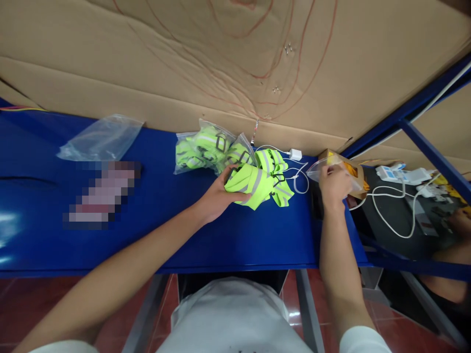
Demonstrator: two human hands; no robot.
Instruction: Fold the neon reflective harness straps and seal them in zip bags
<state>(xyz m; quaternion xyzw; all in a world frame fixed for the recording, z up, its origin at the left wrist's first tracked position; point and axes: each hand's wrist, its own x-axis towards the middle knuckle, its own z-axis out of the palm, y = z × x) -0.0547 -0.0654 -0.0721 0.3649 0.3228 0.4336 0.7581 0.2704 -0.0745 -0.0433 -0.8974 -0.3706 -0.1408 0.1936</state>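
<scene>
My left hand is closed around a folded neon-yellow reflective strap with a grey stripe, held just above the blue table. More of the same neon strapping with a black buckle lies against it on the right. Behind stand clear zip bags packed with similar straps. On the right, my right hand pinches a clear plastic bag in front of a small cardboard box. Its fingertips are partly hidden by the hand itself.
An empty-looking clear bag lies at the back left, near a blurred-out flat item. A white charger and cable sit by the cardboard wall. Blue frame bars divide off a neighbouring desk, where another person's hand shows.
</scene>
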